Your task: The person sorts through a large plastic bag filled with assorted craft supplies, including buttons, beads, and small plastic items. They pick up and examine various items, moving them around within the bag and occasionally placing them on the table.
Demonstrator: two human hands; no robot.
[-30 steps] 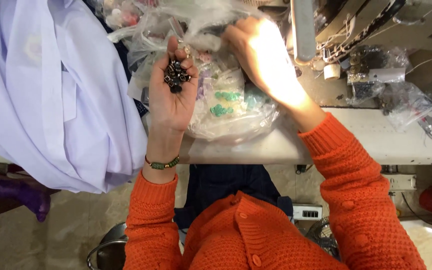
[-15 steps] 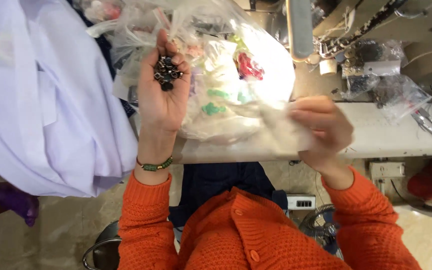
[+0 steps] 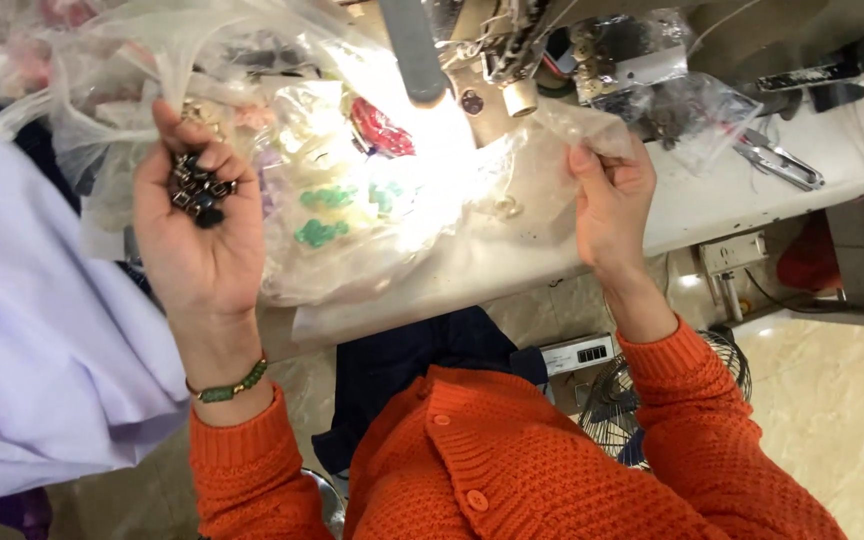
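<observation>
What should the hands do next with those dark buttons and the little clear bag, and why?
Probably bring the left hand toward the small clear bag and tip the dark buttons in. The left hand cups a loose cluster of them at its fingers, while the right hand pinches the bag's edge, held up near the sewing machine. Whether its mouth is open cannot be told.

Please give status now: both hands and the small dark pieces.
Left hand cupped, dark buttons under its fingertips. Right hand pinching small clear bag. Big plastic bag of coloured buttons between the hands.
</observation>
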